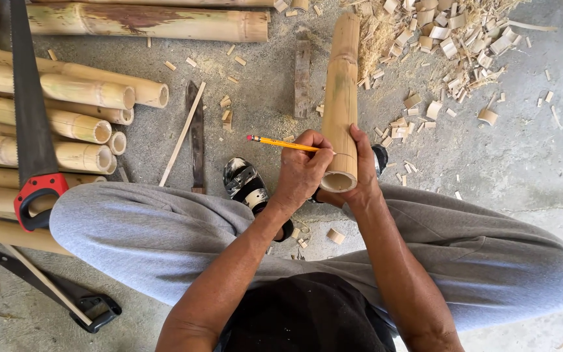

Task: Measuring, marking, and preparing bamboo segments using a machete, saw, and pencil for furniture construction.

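While the right hand (360, 173) wraps around the near end of a pale tan, hollow bamboo tube (341, 98), the left hand (301, 166) pinches a yellow pencil with a red eraser tip (281, 143), its point touching the tube's left side. Slanting away from the person over the grey concrete floor (529, 156), the tube shows a greenish patch, one node ring and an open cut end.

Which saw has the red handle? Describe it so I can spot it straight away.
Look to the stack of bamboo poles on the left side of the concrete floor. The hand saw lies across that stack, blade running up and away, handle nearest the person's grey trouser leg. Its red and black handle sets it apart from the all-black saw lower down on the floor.
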